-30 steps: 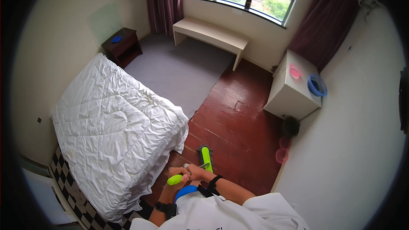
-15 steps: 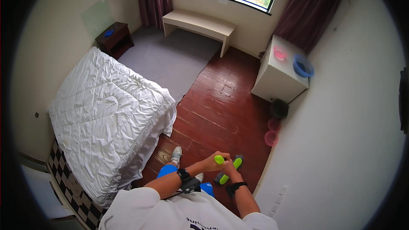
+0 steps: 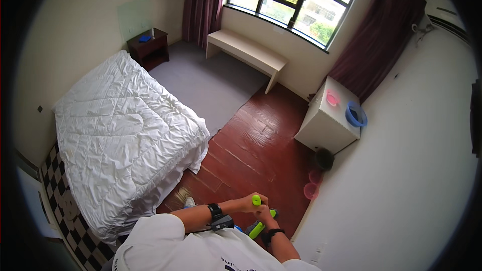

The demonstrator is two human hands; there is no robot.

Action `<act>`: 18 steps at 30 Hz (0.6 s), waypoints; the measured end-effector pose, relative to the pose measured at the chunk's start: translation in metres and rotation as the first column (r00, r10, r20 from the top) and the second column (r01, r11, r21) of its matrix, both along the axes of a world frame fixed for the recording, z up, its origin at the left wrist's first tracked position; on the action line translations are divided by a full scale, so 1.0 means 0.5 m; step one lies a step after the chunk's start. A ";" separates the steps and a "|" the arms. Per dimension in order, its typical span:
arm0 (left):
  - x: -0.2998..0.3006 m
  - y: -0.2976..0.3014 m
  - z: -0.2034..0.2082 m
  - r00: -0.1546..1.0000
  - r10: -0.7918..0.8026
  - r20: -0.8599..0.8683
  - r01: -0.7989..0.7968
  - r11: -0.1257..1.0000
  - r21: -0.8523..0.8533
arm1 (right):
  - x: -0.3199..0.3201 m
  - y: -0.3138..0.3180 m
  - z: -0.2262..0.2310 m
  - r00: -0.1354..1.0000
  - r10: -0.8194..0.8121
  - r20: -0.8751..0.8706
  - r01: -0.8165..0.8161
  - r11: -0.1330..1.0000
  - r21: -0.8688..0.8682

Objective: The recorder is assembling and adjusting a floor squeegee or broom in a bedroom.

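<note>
The left hand (image 3: 246, 203) is closed round the mop (image 3: 256, 230) just under its green handle end (image 3: 256, 200), the right hand (image 3: 262, 215) closed lower down. The mop's head, partly hidden by the right wrist, lies on the red floor (image 3: 246, 155) near its right edge; one second earlier it lay nearer the bed (image 3: 130, 135). Contact has thus shifted to the wall-side strip. Beyond, more of the window (image 3: 296, 2) shows.

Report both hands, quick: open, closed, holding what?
Left hand: closed, holding the lime-green-tipped mop handle.
Right hand: closed on the same handle, nearer the mop head.
</note>
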State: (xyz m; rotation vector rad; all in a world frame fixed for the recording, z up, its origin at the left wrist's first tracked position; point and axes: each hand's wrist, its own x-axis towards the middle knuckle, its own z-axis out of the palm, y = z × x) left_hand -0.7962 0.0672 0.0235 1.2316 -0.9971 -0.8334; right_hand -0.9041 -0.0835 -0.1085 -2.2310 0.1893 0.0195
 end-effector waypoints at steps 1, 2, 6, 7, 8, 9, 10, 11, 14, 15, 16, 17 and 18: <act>0.019 0.034 -0.004 0.999 0.045 -0.009 -0.045 0.999 0.028 | 0.025 0.022 0.012 0.995 0.065 -0.070 -0.061 0.997 0.050; 0.040 0.067 0.007 0.998 0.059 0.001 -0.059 0.998 0.026 | 0.060 0.048 0.030 0.995 0.078 -0.060 -0.076 0.996 0.047; 0.087 0.257 0.095 0.943 0.333 -0.016 -0.323 0.922 0.213 | 0.197 0.208 0.099 0.932 0.361 -0.027 -0.352 0.922 0.162; 0.105 0.303 0.107 0.908 0.411 -0.085 -0.376 0.887 0.269 | 0.229 0.247 0.097 0.895 0.444 -0.049 -0.433 0.888 0.154; 0.115 0.350 0.074 0.886 0.460 -0.060 -0.437 0.872 0.221 | 0.263 0.294 0.097 0.845 0.531 -0.066 -0.518 0.843 0.146; 0.123 0.392 0.037 0.867 0.496 -0.041 -0.483 0.858 0.172 | 0.289 0.339 0.078 0.829 0.559 -0.009 -0.543 0.809 0.226; 0.128 0.433 0.054 0.864 0.502 -0.036 -0.494 0.859 0.131 | 0.311 0.378 0.051 0.816 0.576 0.051 -0.562 0.769 0.304; 0.119 0.474 0.087 0.836 0.547 -0.045 -0.530 0.826 0.190 | 0.334 0.420 0.042 0.814 0.577 0.067 -0.567 0.764 0.308; 0.088 0.577 0.089 0.691 0.723 0.019 -0.719 0.684 0.126 | 0.379 0.538 0.077 0.622 0.783 0.004 -0.753 0.597 0.276; 0.073 0.592 0.122 0.622 0.781 0.048 -0.781 0.615 0.114 | 0.385 0.564 0.091 0.611 0.791 0.045 -0.769 0.578 0.273; 0.069 0.609 0.130 0.606 0.795 0.028 -0.794 0.603 0.076 | 0.393 0.585 0.105 0.601 0.794 0.085 -0.782 0.563 0.269; 0.060 0.621 0.148 0.592 0.806 0.002 -0.806 0.592 0.022 | 0.398 0.603 0.120 0.580 0.811 0.080 -0.794 0.541 0.277; 0.053 0.619 0.158 0.585 0.811 -0.030 -0.811 0.584 -0.030 | 0.401 0.607 0.113 0.563 0.823 0.069 -0.802 0.524 0.287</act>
